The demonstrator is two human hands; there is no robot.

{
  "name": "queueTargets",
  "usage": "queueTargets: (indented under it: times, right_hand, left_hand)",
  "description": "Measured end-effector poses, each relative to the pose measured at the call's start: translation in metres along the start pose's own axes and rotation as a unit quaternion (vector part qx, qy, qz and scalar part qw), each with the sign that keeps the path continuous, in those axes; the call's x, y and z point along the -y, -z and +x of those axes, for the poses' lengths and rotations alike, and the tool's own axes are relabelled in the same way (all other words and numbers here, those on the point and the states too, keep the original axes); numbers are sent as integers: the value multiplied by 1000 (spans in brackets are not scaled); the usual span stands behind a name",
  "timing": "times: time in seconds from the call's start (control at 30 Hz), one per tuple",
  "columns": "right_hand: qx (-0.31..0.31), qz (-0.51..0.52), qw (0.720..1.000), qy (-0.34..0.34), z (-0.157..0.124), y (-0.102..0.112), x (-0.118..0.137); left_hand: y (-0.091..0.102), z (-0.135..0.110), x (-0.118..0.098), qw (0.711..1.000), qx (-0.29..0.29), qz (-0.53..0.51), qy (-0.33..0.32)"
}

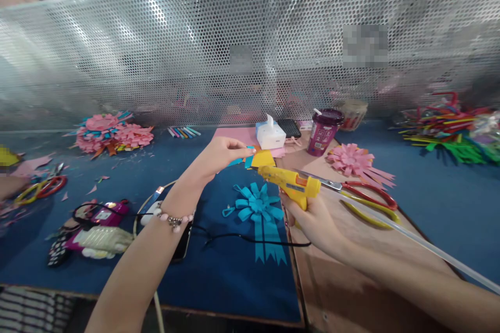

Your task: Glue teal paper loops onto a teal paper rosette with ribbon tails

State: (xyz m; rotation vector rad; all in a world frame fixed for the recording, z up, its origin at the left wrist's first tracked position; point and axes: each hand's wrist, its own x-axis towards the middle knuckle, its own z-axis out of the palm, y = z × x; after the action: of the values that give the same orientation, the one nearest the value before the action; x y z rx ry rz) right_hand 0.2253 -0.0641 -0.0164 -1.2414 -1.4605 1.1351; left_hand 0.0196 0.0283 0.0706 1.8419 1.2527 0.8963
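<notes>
My right hand (pixel 308 221) is wrapped round the grip of a yellow hot glue gun (pixel 289 181), its nozzle pointing left. A long clear glue stick (pixel 406 229) trails out of its back toward the lower right. Between the thumb and fingers of my left hand (pixel 224 153) is a small blue paper strip (pixel 249 158), close to the nozzle; whether the two touch I cannot tell. Below the hands lies a blue paper flower (pixel 258 205) with loops and ribbon tails. A black cord (pixel 250 239) crosses over the tails.
Red-and-yellow-handled scissors (pixel 369 200) and a pink paper flower (pixel 351 160) lie to the right. Behind stand a tissue pack (pixel 270 134) and a purple cup (pixel 324 132). A perforated metal panel (pixel 156 57) closes off the back. At left are more scissors (pixel 41 187) and a pink flower pile (pixel 111 132).
</notes>
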Motion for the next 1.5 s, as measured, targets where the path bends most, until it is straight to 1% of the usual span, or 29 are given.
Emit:
queueTargets:
  times: [0.2,0.4,0.57,0.77,0.93,1.1,1.2,1.3,1.37,1.4,1.43,1.5]
  right_hand:
    - [-6,5,1000,-1,1,-1,2]
    - [-9,-9,1000,-1,2,0,1]
    - [-16,-20,1000,5,3,0,-1]
    - [-24,-29,999,0,4,1,1]
    - [-33,-39,999,0,3,1,6]
    - [-6,-21,1000,19,3,-1,4]
    - [17,-16,1000,14,3,-2,0]
    - [4,-4,1000,17,1,-2,-2]
    - [-5,20,999,32,0,0,1]
    - [2,39,999,37,2,2,3]
    - [9,62,997,41,5,5,8]
    - [10,113,992,49,19,12,21]
  left_hand:
    - [-1,0,0,1000,-7,5,1]
    - [-2,0,-2,1000,0,-3,5]
    - [0,0,-2,1000,0,-2,-7]
    - [1,0,1,1000,5,-4,-7]
    - [2,2,3,1000,-8,4,-12]
    - [1,2,1,1000,2,2,-2]
    - [1,0,1,1000,0,14,2]
    - [1,0,2,1000,-10,22,8]
    - [4,1,1,1000,-12,18,7]
    - [8,0,0,1000,-14,12,0]
    - [13,-1,-2,1000,-20,2,-13]
    - [30,-6,-9,997,-51,-38,-48]
